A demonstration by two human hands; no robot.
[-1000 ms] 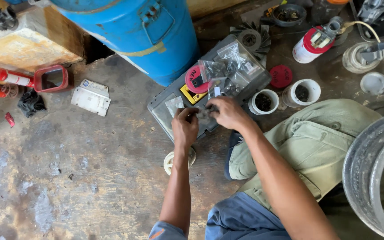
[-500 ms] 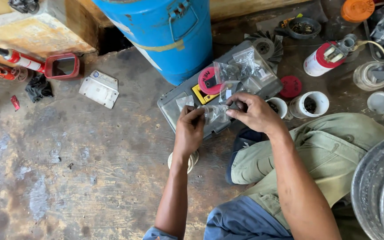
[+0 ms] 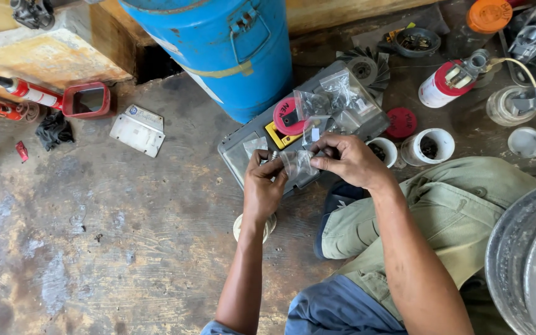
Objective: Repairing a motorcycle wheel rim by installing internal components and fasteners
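While both hands pinch a small clear bag (image 3: 297,164) over a grey tray (image 3: 238,151) on the floor, left hand (image 3: 263,186) closed on one edge and right hand (image 3: 350,161) on the other, small parts could spill if the plastic slips. Since half a second ago, the hands have drawn closer together.

A second ago both hands were down in the grey plastic parts tray (image 3: 243,152), fingers among the packets. Now the left hand (image 3: 263,186) and the right hand (image 3: 350,161) have lifted toward six o'clock, clear of the tray's near edge. Between them they now pinch a small clear plastic bag (image 3: 298,166), held up with a little metal part showing at its ten o'clock corner.
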